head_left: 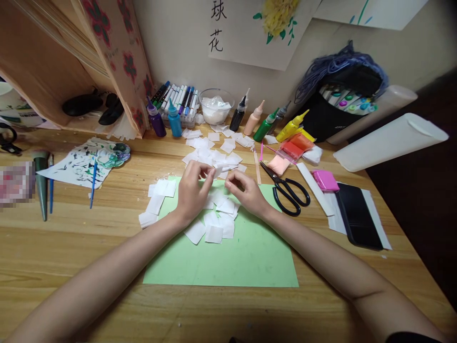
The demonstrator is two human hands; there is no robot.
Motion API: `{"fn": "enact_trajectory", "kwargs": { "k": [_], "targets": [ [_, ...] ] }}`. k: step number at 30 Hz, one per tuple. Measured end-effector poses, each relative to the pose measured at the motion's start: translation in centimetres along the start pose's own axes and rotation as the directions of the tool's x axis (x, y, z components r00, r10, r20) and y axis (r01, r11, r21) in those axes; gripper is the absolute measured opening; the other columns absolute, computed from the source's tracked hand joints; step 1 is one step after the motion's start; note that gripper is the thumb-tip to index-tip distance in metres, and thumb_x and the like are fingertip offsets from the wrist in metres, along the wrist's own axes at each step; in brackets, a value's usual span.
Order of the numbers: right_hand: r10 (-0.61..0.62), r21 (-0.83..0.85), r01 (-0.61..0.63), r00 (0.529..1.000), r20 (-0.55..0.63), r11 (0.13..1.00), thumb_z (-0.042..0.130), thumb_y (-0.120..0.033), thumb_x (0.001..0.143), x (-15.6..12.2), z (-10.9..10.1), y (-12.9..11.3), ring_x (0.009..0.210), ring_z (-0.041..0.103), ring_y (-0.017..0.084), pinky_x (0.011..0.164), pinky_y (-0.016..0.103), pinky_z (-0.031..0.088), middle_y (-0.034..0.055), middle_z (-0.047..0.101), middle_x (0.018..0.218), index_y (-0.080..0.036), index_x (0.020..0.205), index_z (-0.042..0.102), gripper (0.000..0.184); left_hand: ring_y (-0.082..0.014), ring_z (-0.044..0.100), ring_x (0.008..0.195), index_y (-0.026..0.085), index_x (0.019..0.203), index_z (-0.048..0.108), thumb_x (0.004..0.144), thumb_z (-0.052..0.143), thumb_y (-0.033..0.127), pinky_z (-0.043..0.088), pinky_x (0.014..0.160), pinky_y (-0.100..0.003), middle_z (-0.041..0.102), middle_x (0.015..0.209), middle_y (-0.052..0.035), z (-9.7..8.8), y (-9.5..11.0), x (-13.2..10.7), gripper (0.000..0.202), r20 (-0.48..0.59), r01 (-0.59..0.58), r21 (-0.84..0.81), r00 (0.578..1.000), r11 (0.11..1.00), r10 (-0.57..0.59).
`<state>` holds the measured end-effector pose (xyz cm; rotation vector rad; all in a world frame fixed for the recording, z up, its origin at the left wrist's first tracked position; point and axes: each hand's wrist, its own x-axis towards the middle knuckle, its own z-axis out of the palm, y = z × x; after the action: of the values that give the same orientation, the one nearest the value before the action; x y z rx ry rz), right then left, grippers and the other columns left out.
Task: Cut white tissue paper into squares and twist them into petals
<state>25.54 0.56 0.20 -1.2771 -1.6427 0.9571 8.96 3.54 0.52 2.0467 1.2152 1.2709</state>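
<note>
Mid-frame, our left hand (193, 191) and right hand (249, 193) pinch one white square (218, 171) in closed fingers; laid squares (214, 231) dot the green sheet (250, 259), loose pile (210, 155) above.

This is a craft corner: a light wooden desk (53, 247) holds small squeeze bottles of coloured paint (264, 127), a row of marker pens (178, 97) and black-handled scissors (274, 180).

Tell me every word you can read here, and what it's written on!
"球": black brush character, its top cut off by the frame, on the white poster on the wall.
"花": right below it, same poster.
Marker pens, paint bottles: any labels too small to read.
Pixelated patch at left: unreadable.
</note>
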Motion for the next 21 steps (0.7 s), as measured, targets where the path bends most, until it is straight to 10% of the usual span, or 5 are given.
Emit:
{"fn": "enact_trajectory", "kwargs": {
  "k": [7, 21],
  "targets": [
    [0.043, 0.149, -0.038, 0.999, -0.028, 0.988, 0.046, -0.046, 0.088, 0.23, -0.19, 0.79, 0.065, 0.049, 0.014, 0.061, 0.027, 0.038, 0.0020, 0.056, 0.070, -0.018, 0.067, 0.059, 0.037, -0.0163, 0.058, 0.086, 0.021, 0.093, 0.065, 0.086, 0.055, 0.026, 0.045, 0.075, -0.031, 0.064, 0.089, -0.0046, 0.12, 0.04, -0.44, 0.013, 0.186, -0.216, -0.008, 0.959, 0.976, 0.214],
    [0.108, 0.208, -0.123, 0.991, 0.079, 0.970, 0.051, -0.045, 0.085, 0.17, -0.13, 0.36, 0.061, 0.047, 0.013, 0.060, 0.027, 0.037, 0.0016, 0.059, 0.067, -0.019, 0.071, 0.066, 0.033, -0.0153, 0.055, 0.080, 0.019, 0.098, 0.059, 0.081, 0.062, 0.031, 0.044, 0.072, -0.030, 0.060, 0.090, -0.0046, 0.17, -0.03, -0.04, 0.021, 0.141, -0.030, 0.034, 0.990, 0.999, 0.025]
  ]
}}
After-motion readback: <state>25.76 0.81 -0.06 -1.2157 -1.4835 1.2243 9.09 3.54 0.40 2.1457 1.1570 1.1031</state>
